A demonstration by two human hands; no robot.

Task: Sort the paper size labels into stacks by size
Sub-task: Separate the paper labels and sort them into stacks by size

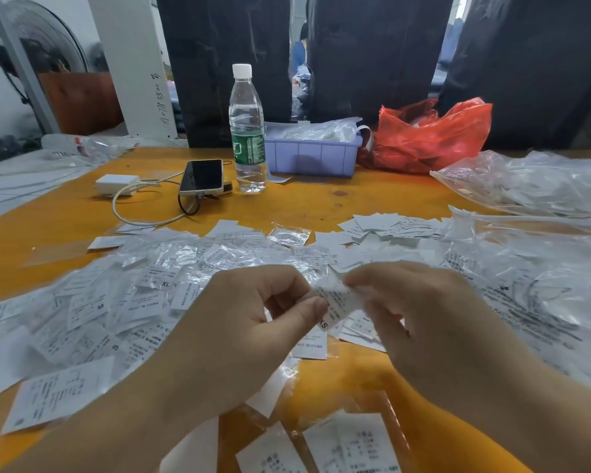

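Note:
My left hand (249,322) and my right hand (420,319) meet above the middle of the orange table (321,196). Together they pinch one small white paper label (336,302) printed with "XS", which is crumpled between their thumbs and fingers. A loose spread of white size labels (93,312), many in clear sleeves, covers the table to the left, with "XL", "M" and "S" visible. A neater stack of labels (386,225) lies at the far right of centre. More labels (352,445) lie near the front edge.
A water bottle (247,131), a phone (202,177) on a cable, and a white charger (116,184) stand behind the labels. Further back are a lilac bin (313,157) and a red plastic bag (430,134). Clear plastic bags (533,186) pile up at right.

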